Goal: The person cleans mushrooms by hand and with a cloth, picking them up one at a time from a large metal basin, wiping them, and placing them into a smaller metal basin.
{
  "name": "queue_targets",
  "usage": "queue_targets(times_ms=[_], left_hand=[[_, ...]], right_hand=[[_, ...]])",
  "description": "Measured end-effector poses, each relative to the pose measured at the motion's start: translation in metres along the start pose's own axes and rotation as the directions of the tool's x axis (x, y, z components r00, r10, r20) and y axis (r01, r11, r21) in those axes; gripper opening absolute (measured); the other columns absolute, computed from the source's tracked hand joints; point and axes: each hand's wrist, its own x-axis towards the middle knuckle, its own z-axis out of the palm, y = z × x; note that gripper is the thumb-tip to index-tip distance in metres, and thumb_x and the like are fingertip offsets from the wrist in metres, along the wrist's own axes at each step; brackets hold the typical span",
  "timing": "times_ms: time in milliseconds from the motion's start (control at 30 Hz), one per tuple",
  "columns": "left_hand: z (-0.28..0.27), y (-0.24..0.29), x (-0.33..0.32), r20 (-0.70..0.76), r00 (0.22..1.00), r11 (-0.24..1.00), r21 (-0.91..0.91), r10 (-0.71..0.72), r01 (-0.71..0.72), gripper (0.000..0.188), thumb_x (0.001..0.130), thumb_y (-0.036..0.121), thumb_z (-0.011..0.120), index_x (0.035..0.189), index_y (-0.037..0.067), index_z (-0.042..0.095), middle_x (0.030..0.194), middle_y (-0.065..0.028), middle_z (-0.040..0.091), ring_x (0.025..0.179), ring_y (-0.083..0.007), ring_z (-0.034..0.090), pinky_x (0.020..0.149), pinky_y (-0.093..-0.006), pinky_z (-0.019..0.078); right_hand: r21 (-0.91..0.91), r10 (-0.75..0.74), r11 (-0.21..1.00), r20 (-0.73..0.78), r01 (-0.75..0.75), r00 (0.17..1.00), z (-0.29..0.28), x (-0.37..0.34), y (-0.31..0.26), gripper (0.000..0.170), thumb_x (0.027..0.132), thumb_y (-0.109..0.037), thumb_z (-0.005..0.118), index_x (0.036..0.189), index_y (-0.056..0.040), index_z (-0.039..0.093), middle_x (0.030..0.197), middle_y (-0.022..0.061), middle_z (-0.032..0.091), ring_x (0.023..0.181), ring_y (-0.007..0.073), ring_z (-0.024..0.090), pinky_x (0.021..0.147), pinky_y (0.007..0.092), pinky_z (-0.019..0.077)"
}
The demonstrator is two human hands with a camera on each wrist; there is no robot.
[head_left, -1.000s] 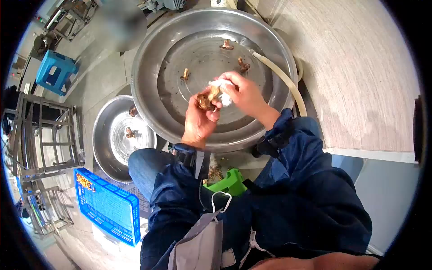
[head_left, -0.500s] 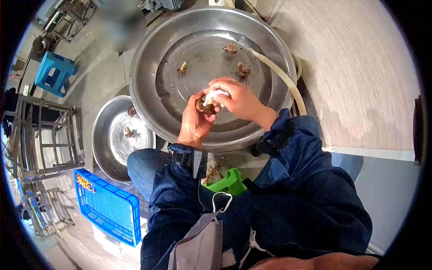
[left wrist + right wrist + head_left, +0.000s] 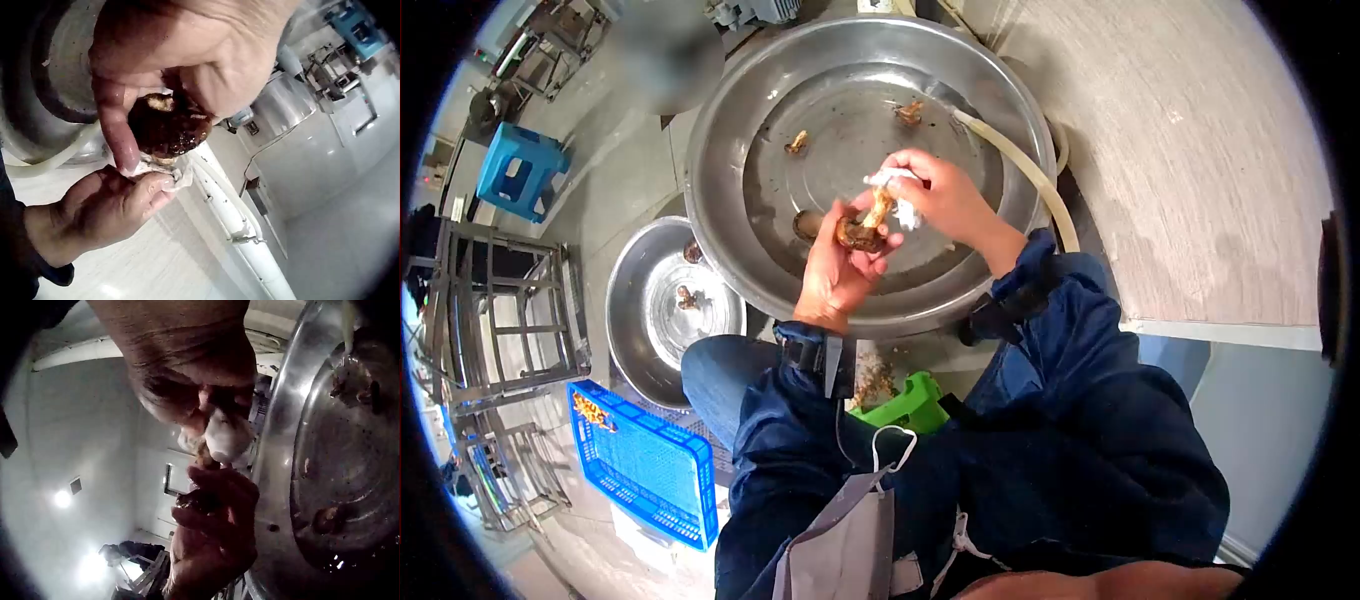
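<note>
Over the large metal basin (image 3: 725, 190), the left hand (image 3: 836, 272) grips a brown mushroom (image 3: 860, 236) by its dark cap, the pale stem pointing up and right. The right hand (image 3: 952, 208) pinches a white cloth (image 3: 906, 186) against that stem. In the left wrist view the wet, dark cap (image 3: 169, 128) lies in the curled left hand (image 3: 181, 50), with the cloth (image 3: 181, 177) touching its underside. The right wrist view has the bunched cloth (image 3: 226, 436) between the right hand's fingers, above the left hand (image 3: 209, 544). Several other mushrooms (image 3: 909, 113) lie in the basin's shallow water.
A hose (image 3: 1030, 172) hangs over the basin's right rim. At the left stands a smaller metal bowl (image 3: 632, 340) with mushroom pieces, beside a blue crate (image 3: 645, 460). A green stool (image 3: 912, 403) is between the knees, a blue stool (image 3: 522, 172) further back left.
The right hand with the cloth moved down over the stem, then back up and right. The left hand keeps its grip on the mushroom. The loose mushrooms have drifted, and another shows beside the left hand.
</note>
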Motion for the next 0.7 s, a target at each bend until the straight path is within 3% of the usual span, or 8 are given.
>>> queue_targets(times_ms=[67,100,167,267,367,400,500,700], left_hand=[[0.012,0.003,-0.006,0.017,1.000,0.998,-0.061,0.009,-0.008,0.052,0.095,0.060,0.049,0.111,0.012,0.062,0.092,-0.0078,0.067,0.082,-0.0256,0.067,0.057,-0.0252,0.0555],[0.024,0.005,-0.012,-0.006,0.998,0.998,-0.017,0.056,-0.057,0.050,0.096,0.057,0.049,0.121,0.015,0.058,0.096,-0.0054,0.066,0.081,-0.0247,0.067,0.054,-0.0237,0.0521],[0.007,0.003,-0.007,-0.016,0.998,0.994,0.091,0.063,-0.062,0.042,0.096,0.050,0.055,0.118,0.015,0.061,0.096,-0.0054,0.066,0.083,-0.0245,0.067,0.053,-0.0224,0.0499],[0.003,-0.003,-0.002,-0.040,0.998,0.998,0.049,0.038,-0.036,0.034,0.095,0.044,0.058,0.112,0.015,0.063,0.097,-0.0057,0.066,0.081,-0.0240,0.067,0.051,-0.0217,0.0465],[0.019,-0.002,-0.006,-0.138,0.988,0.988,-0.124,0.072,-0.090,0.030,0.095,0.039,0.057,0.099,0.010,0.063,0.094,-0.0075,0.068,0.072,-0.0236,0.066,0.047,-0.0244,0.0495],[0.023,0.000,-0.005,-0.156,0.986,0.988,-0.133,0.055,-0.077,0.029,0.095,0.039,0.057,0.097,0.011,0.063,0.090,-0.0077,0.067,0.067,-0.0224,0.063,0.043,-0.0230,0.0445],[0.008,-0.002,-0.001,-0.046,0.997,0.997,-0.041,0.066,-0.068,0.028,0.096,0.040,0.056,0.098,0.013,0.063,0.083,-0.0079,0.066,0.064,-0.0205,0.061,0.040,-0.0221,0.0419],[0.008,-0.002,-0.001,-0.086,0.996,0.990,-0.141,0.001,-0.013,0.035,0.095,0.043,0.053,0.105,0.011,0.063,0.084,-0.0061,0.066,0.078,-0.0256,0.066,0.047,-0.0253,0.0423]], right_hand=[[0.174,0.050,0.982,0.152,-0.076,0.987,0.004,-0.005,-0.014,0.021,0.096,-0.014,0.054,0.111,-0.0018,0.063,0.104,0.0118,0.069,0.090,0.0191,0.066,0.075,0.0318,0.0531],[-0.200,-0.352,0.908,0.117,0.369,0.929,0.007,-0.001,0.007,0.021,0.097,-0.015,0.054,0.112,-0.0018,0.062,0.105,0.0115,0.069,0.089,0.0205,0.067,0.075,0.0335,0.0534],[-0.435,-0.420,0.802,0.075,0.409,0.904,0.009,-0.004,0.007,0.021,0.097,-0.016,0.054,0.111,-0.0026,0.062,0.106,0.0118,0.069,0.092,0.0209,0.067,0.079,0.0339,0.0531],[-0.105,0.051,0.993,-0.058,-0.057,0.997,0.003,0.000,0.000,0.021,0.096,-0.018,0.055,0.109,-0.0041,0.063,0.110,0.0128,0.068,0.097,0.0223,0.066,0.082,0.0347,0.0518],[0.028,0.029,0.999,0.020,-0.029,0.999,0.010,-0.005,-0.002,0.021,0.095,-0.019,0.056,0.108,-0.0050,0.063,0.110,0.0138,0.068,0.099,0.0264,0.066,0.083,0.0363,0.0507],[-0.113,-0.259,0.958,0.054,0.263,0.964,0.018,-0.002,0.011,0.022,0.095,-0.020,0.055,0.108,-0.0044,0.062,0.106,0.0146,0.069,0.096,0.0301,0.067,0.081,0.0379,0.0509],[-0.402,-0.372,0.846,0.028,0.352,0.928,0.019,-0.003,0.015,0.022,0.095,-0.019,0.055,0.108,-0.0042,0.062,0.104,0.0159,0.069,0.095,0.0299,0.068,0.082,0.0376,0.0510],[-0.209,-0.125,0.971,-0.013,0.120,0.992,0.011,0.000,0.014,0.022,0.096,-0.020,0.053,0.110,-0.0047,0.060,0.098,0.0153,0.069,0.085,0.0309,0.068,0.076,0.0382,0.0524]])
